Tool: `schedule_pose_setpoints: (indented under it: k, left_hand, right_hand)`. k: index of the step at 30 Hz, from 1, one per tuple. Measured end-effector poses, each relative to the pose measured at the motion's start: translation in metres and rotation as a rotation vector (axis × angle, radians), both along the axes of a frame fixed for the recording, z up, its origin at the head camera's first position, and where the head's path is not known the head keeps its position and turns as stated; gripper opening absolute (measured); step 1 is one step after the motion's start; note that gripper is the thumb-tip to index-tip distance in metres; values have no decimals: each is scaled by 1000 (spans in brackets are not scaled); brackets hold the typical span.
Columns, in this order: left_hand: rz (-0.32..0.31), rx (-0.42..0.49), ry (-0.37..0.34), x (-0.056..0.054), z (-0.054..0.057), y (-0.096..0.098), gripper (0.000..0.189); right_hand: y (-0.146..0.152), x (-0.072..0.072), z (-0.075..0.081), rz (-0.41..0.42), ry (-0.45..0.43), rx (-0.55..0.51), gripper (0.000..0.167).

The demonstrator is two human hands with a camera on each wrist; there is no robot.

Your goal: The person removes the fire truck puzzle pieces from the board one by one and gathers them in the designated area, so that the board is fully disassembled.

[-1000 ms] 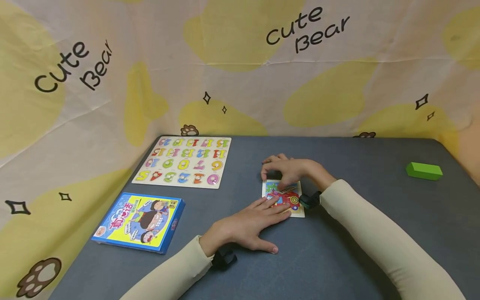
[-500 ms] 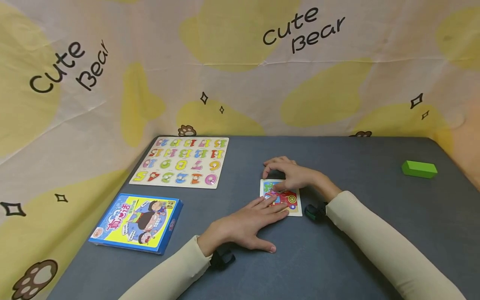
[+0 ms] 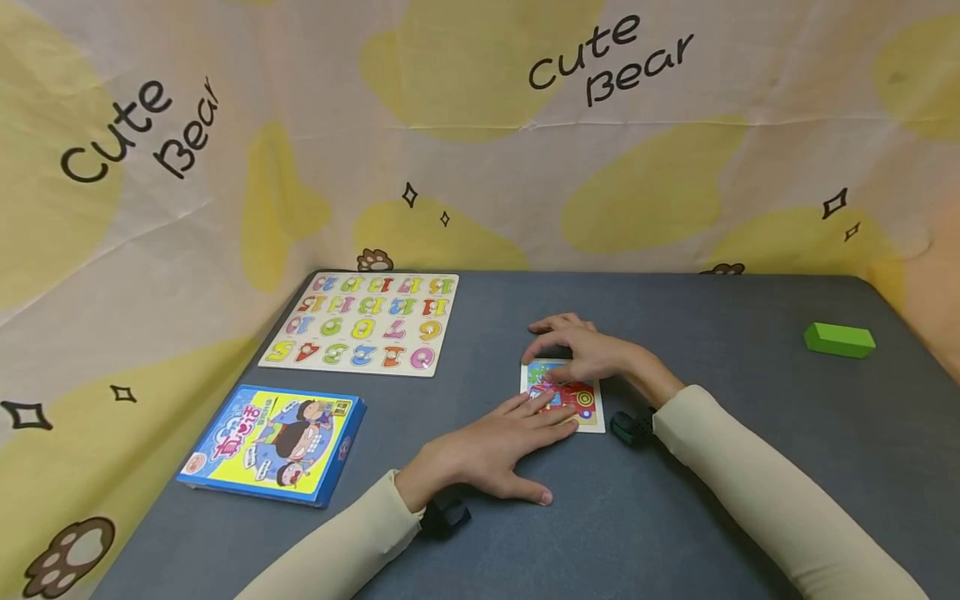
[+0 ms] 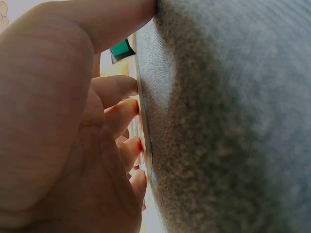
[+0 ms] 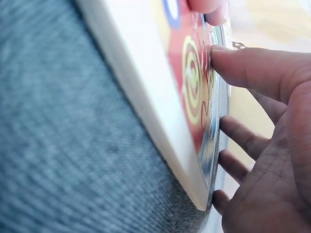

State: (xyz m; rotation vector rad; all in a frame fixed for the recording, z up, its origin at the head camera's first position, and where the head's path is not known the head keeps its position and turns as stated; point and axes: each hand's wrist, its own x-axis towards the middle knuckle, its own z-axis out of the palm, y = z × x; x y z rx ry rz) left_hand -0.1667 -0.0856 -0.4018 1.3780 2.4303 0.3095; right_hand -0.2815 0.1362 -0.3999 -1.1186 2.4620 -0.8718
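A small jigsaw puzzle board (image 3: pixel 585 398) with a red vehicle picture and a pale border lies flat on the grey table. My left hand (image 3: pixel 487 450) is spread palm down, its fingertips resting on the board's near left part and its thumb on the table. Over the far side arches my right hand (image 3: pixel 596 352). Its thumb presses on the picture, while the index fingertip is at the far left corner and the other fingers reach past the far edge. The right wrist view shows the board's thick pale edge and a thumb (image 5: pixel 243 65) against the picture.
A white number board (image 3: pixel 360 325) lies at the back left. In front of it is a blue and yellow box (image 3: pixel 273 446). A green block (image 3: pixel 838 340) sits at the far right. Patterned cloth (image 3: pixel 465 167) hangs behind the table (image 3: pixel 675 533).
A second ago something thin stood tilted by the right thumb; now the picture looks flat there. My right hand has shifted slightly, its wrist away from the board. The left hand stays put.
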Motion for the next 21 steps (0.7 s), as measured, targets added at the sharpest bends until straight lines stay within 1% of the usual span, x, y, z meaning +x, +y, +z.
schedule_pose_setpoints:
  k: [12,15,21]
  left_hand:
    - [-4,4,-9,0,-2,0,89]
    - [-4,4,-12,0,-2,-1,89]
    - [-1,-3,4,0,-2,-1,89]
  right_hand:
    - [-2,-4,3,21,-19,73,31]
    - [-1,-5,0,20,-23,51,30]
    - [6,-5,-10,21,-40,-51,31]
